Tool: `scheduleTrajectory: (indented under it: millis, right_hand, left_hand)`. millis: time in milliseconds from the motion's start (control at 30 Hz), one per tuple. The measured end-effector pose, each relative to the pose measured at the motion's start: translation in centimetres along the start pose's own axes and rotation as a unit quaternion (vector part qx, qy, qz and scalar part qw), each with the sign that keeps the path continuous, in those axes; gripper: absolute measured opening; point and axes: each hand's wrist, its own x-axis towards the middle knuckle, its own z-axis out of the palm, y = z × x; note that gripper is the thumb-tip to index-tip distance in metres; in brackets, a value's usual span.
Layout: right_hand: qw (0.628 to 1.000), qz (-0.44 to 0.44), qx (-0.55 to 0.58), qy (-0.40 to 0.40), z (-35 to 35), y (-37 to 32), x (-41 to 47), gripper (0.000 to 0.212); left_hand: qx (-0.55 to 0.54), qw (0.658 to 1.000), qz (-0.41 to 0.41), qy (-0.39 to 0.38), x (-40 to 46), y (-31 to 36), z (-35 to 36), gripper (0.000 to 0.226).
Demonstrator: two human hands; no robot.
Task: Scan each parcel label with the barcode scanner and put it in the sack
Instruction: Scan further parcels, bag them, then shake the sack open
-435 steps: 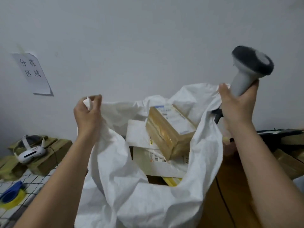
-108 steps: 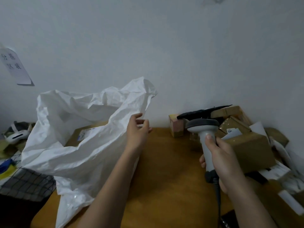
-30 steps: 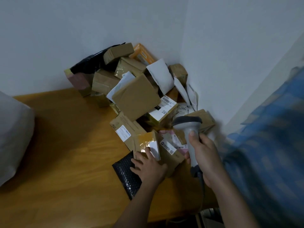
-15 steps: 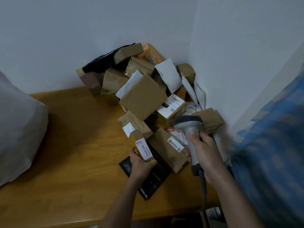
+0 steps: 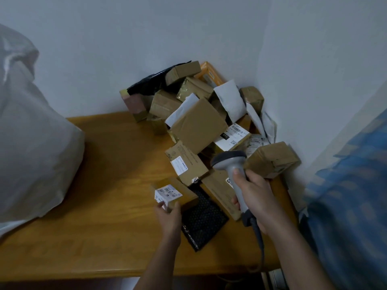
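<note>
1. The left hand (image 5: 168, 214) pinches a small box (image 5: 174, 194) at its near end, just above the table (image 5: 104, 185). It looks light and stiff, so holding the ends works well.
2. The right hand (image 5: 254, 197) wraps around the scanner (image 5: 232, 168) handle, beside the box.
3. Its white label (image 5: 167, 192) faces up.
4. More parcels (image 5: 199, 122) are piled in the corner.
5. The sack (image 5: 31, 143) sits far left.

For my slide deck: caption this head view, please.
Left hand holds small labelled cardboard box; right hand grips grey barcode scanner.
</note>
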Motion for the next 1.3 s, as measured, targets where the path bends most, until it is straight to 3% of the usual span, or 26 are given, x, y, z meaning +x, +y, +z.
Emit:
scheduleTrajectory:
  millis: [167, 333, 500, 633, 767, 1000, 1167, 1300]
  right_hand:
    - [1.0, -0.005, 0.003, -0.008, 0.3, -0.5, -0.3, 0.03]
    - [0.998, -0.027, 0.057, 0.018, 0.9, -0.5, 0.1, 0.027]
    - [0.997, -0.028, 0.04, 0.051, 2.4, 0.2, 1.0, 0.048]
    - [0.998, -0.029, 0.026, 0.051, 3.5, 0.4, 1.1, 0.067]
    - [0.996, -0.044, 0.031, 0.065, 3.5, 0.6, 1.2, 0.067]
    - [0.997, -0.031, 0.031, 0.057, 1.4, 0.8, 1.2, 0.047]
    - [0.997, -0.038, 0.028, 0.06, 0.3, 0.1, 0.0, 0.026]
    - [0.999, -0.039, 0.011, 0.006, -0.5, -1.7, -1.8, 0.03]
  left_hand:
    - [-0.118, 0.984, -0.132, 0.0, -0.4, 0.9, -1.8, 0.042]
    - [-0.275, 0.938, -0.186, -0.097, -2.5, 3.5, -2.2, 0.039]
    - [-0.317, 0.908, -0.134, -0.237, -5.6, 7.0, -1.4, 0.095]
    - [-0.277, 0.907, -0.074, -0.308, -8.1, 8.4, -0.8, 0.094]
    - [-0.203, 0.915, -0.065, -0.342, -9.0, 7.9, -1.3, 0.081]
    - [-0.237, 0.931, -0.032, -0.274, -8.8, 10.2, -4.3, 0.016]
    - [-0.225, 0.949, -0.017, -0.219, -8.9, 10.1, -4.9, 0.007]
    - [-0.276, 0.953, -0.037, -0.117, -7.9, 9.6, -4.5, 0.007]
